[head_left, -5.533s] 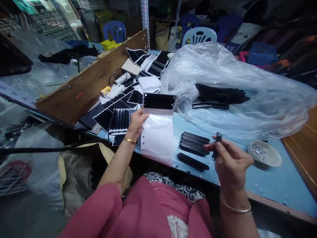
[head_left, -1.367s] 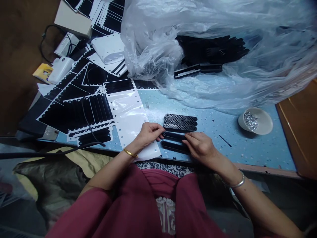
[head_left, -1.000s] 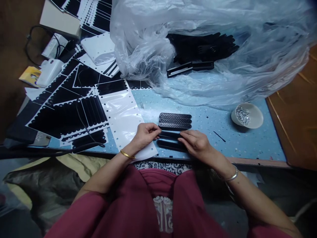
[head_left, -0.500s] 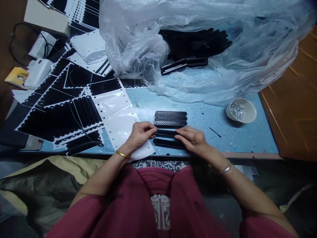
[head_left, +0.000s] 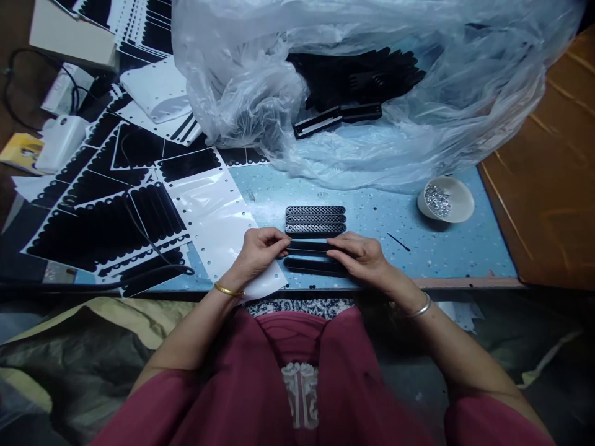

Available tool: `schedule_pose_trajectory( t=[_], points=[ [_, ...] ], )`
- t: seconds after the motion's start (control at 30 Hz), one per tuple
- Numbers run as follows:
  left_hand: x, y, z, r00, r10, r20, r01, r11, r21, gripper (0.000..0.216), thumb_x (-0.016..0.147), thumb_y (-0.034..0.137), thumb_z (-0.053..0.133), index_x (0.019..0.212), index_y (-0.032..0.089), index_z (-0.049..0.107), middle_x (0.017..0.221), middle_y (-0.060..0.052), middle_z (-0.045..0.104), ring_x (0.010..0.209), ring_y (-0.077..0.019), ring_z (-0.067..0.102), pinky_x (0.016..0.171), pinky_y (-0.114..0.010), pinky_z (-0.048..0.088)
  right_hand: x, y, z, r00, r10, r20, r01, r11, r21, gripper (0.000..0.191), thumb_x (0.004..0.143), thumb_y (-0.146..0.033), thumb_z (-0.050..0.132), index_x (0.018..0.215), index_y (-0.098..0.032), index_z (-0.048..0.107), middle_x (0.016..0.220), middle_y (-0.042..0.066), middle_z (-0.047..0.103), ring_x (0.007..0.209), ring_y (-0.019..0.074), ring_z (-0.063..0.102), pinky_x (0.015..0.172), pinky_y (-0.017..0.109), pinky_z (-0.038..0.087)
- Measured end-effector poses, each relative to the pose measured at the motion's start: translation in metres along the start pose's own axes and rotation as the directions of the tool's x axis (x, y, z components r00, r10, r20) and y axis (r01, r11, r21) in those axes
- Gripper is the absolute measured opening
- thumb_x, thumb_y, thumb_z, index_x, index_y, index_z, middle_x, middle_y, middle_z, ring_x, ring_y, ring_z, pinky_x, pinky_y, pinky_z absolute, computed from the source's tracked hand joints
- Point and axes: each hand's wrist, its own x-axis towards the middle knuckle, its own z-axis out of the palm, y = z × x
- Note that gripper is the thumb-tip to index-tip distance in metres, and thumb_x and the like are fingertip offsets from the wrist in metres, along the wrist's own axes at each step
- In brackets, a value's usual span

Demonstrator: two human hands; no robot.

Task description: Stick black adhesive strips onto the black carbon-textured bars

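Observation:
Between my two hands a long black strip with rounded ends point(head_left: 307, 248) is held level, just over the table. My left hand point(head_left: 259, 253) pinches its left end between thumb and fingers. The right end sits in a pinch of my right hand point(head_left: 365, 257), whose fingertips hide that end. Nearer to me lies a second black piece point(head_left: 309, 266) of similar shape, its right end partly behind my right hand. Just beyond the held strip, several black pieces with a diamond-patterned face point(head_left: 316, 218) lie side by side.
Black sticker sheets point(head_left: 93, 229) and a white backing sheet point(head_left: 214, 210) cover the left side, with a cable point(head_left: 153, 248) across them. A clear plastic bag point(head_left: 242, 74) holds many black parts point(head_left: 353, 77) at the back. On the right stands a white bowl point(head_left: 458, 201) of small metal pieces.
The camera view has shifted slightly, so the table things appear a little further left. Both hands keep their pinch on the strip with hardly any movement.

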Motion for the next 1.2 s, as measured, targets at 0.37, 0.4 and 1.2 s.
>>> schedule_pose_trajectory(
  t=[0.37, 0.4, 1.2],
  points=[
    [0.001, -0.005, -0.002, 1.000, 0.005, 0.011, -0.005, 1.000, -0.014, 0.017, 0.070, 0.028, 0.074, 0.073, 0.012, 0.069, 0.070, -0.003, 0.068, 0.056, -0.0082, 0.062, 0.054, -0.017, 0.053, -0.032, -0.001, -0.022, 0.846, 0.402, -0.352, -0.404, 0.912, 0.070, 0.028, 0.088, -0.041, 0.058, 0.085, -0.017, 0.073, 0.067, 0.005, 0.072, 0.058, 0.0179, 0.068, 0.057, 0.031, 0.055],
    [0.001, -0.006, -0.002, 1.000, 0.011, 0.016, -0.010, 1.000, -0.016, 0.018, 0.070, 0.029, 0.074, 0.073, 0.012, 0.068, 0.069, -0.003, 0.067, 0.056, -0.0083, 0.062, 0.053, -0.018, 0.053, -0.031, -0.002, -0.017, 0.852, 0.402, -0.335, -0.408, 0.911, 0.056, 0.031, 0.088, -0.043, 0.057, 0.083, -0.017, 0.073, 0.064, 0.005, 0.071, 0.055, 0.0174, 0.066, 0.055, 0.030, 0.054],
    [0.018, 0.030, -0.158, 0.894, 0.448, -0.007, -0.126, 0.266, 0.956, 0.082, 0.060, 0.049, 0.084, 0.131, 0.017, 0.058, 0.146, -0.020, 0.046, 0.140, -0.0493, 0.025, 0.110, -0.068, 0.015, 0.002, -0.011, -0.001, 0.936, -0.193, -0.295, 0.054, 0.905, -0.421, 0.023, 0.092, -0.030, 0.052, 0.092, -0.019, 0.072, 0.076, 0.008, 0.075, 0.063, 0.0230, 0.071, 0.055, 0.032, 0.056]
  ],
)
